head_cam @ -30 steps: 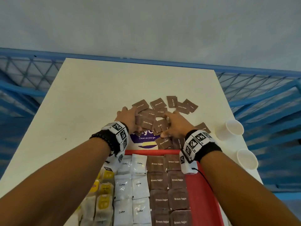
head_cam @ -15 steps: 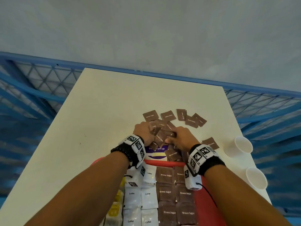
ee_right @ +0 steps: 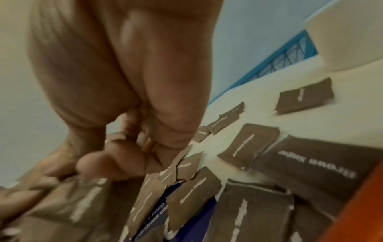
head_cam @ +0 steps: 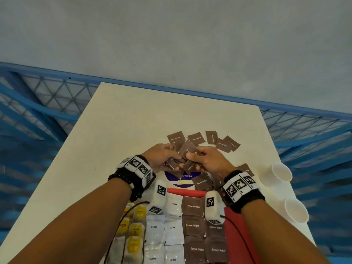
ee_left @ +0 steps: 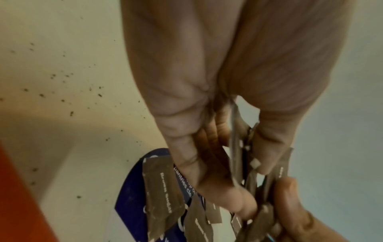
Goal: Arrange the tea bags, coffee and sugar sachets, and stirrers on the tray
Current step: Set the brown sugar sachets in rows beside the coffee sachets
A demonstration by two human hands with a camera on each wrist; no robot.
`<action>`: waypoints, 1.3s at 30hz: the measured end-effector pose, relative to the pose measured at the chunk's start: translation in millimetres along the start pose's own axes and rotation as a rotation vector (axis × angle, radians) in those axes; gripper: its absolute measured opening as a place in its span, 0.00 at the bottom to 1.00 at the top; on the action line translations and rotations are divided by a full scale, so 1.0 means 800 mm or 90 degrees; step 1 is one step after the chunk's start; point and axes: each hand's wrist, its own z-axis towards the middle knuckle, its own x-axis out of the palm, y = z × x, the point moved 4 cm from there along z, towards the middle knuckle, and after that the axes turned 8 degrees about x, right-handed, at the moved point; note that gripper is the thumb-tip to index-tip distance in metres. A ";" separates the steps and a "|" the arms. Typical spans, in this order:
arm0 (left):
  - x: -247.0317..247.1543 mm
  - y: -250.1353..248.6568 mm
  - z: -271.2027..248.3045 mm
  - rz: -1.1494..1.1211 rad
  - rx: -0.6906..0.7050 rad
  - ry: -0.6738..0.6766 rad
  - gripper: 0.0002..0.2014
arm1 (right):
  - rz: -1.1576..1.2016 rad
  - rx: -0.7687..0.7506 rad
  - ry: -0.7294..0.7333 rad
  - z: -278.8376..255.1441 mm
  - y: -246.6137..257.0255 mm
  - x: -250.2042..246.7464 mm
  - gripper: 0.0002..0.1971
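Hands (head_cam: 183,159) around upright sugar sachets (head_cam: 187,150)

wall (head_cam: 171,35): plain grey | railing (head_cam: 47,96): blue, lattice mesh, behind table | table (head_cam: 133,121): cream top, dark specks | light: dim, even

Matt brown paper sugar sachets (head_cam: 212,138) at frame centre; glossy white coffee sachets (head_cam: 154,229) lower centre; smooth red tray (head_cam: 235,221); matt cream table (head_cam: 133,121), speckled; white paper cups (head_cam: 282,172) at right.
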 end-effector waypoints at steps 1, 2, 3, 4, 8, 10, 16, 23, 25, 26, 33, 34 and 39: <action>-0.002 0.001 0.000 -0.008 -0.001 -0.020 0.08 | 0.018 -0.007 -0.011 0.000 -0.002 -0.001 0.09; -0.006 0.003 0.000 -0.010 -0.003 -0.052 0.10 | 0.021 -0.010 -0.020 0.000 -0.004 -0.002 0.10; -0.011 0.006 -0.001 -0.008 -0.006 -0.081 0.11 | 0.007 -0.009 -0.022 -0.002 -0.005 -0.004 0.10; -0.015 0.009 -0.001 -0.002 -0.009 -0.097 0.12 | -0.016 -0.007 -0.021 -0.004 -0.004 -0.004 0.10; -0.014 0.014 -0.005 0.070 -0.027 -0.094 0.15 | -0.044 -0.009 -0.034 -0.012 0.003 -0.001 0.10; -0.011 0.015 -0.008 0.061 -0.031 -0.080 0.22 | -0.030 -0.026 -0.001 -0.017 0.009 0.002 0.10; -0.011 0.007 -0.027 -0.158 -0.006 -0.044 0.27 | 0.080 -0.066 0.099 -0.035 0.031 0.002 0.10; 0.023 -0.005 -0.039 -0.232 -0.048 0.161 0.31 | -0.195 -0.080 0.053 -0.029 0.048 0.022 0.05; 0.029 -0.003 -0.037 -0.135 -0.021 0.176 0.24 | -0.275 -0.109 0.020 -0.028 0.052 0.028 0.10; 0.029 -0.001 -0.035 -0.113 -0.011 0.161 0.20 | -0.287 -0.104 -0.001 -0.028 0.051 0.027 0.13; 0.003 0.013 -0.031 -0.254 -0.038 0.095 0.18 | -0.006 0.031 0.067 -0.032 0.062 0.014 0.10; 0.006 0.014 -0.032 -0.278 -0.037 0.145 0.23 | 0.023 0.036 0.075 -0.031 0.064 0.025 0.11; -0.011 0.015 -0.024 -0.259 -0.011 0.076 0.09 | 0.004 0.077 -0.051 0.004 0.054 0.035 0.07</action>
